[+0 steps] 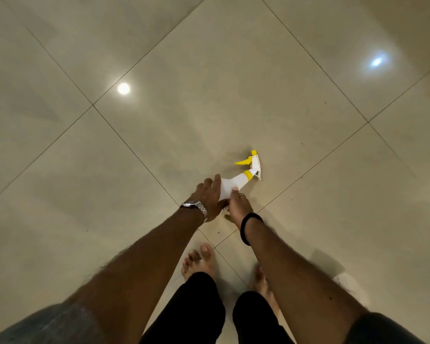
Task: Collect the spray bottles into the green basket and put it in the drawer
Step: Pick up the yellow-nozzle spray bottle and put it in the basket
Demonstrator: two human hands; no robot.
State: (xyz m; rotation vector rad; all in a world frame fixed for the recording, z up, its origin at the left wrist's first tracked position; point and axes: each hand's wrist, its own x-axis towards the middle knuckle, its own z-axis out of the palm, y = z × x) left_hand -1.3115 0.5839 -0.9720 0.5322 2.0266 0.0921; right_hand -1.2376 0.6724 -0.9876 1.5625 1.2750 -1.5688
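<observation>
1. Spray bottle (233,185): white body, yellow collar, yellow trigger and nozzle tip. It is down at the tiled floor (109,170), tilted, with the head pointing up-right and away from the person and the base end toward the hands. Can't tell if it rests on the floor or is just off it.
2. Left hand (207,197): on the left side of the bottle body, fingers stretched along it, fingertips reaching past the shoulder of the bottle. Palm is against the lower body. Hand is wrapped partly around the bottle, touching it.
3. Right hand (238,204): on the right side of the same bottle, thumb tip pressed on the white body just below the neck, remaining fingers curled under, hidden. Gripping the bottle.
4. The bottle sits between the two hands; the lower half is covered by them, only the neck and head stick out beyond the fingers.
5. Metal watch (195,207) on left wrist, black band (248,227) on right wrist, ring (242,194) on a right finger.
6. Bare feet (199,263) near the bottom centre, black trousers (191,311) below them; the bottle lies ahead of the toes.
7. Two light glares reflect on the glossy tiles, left and upper right.
</observation>
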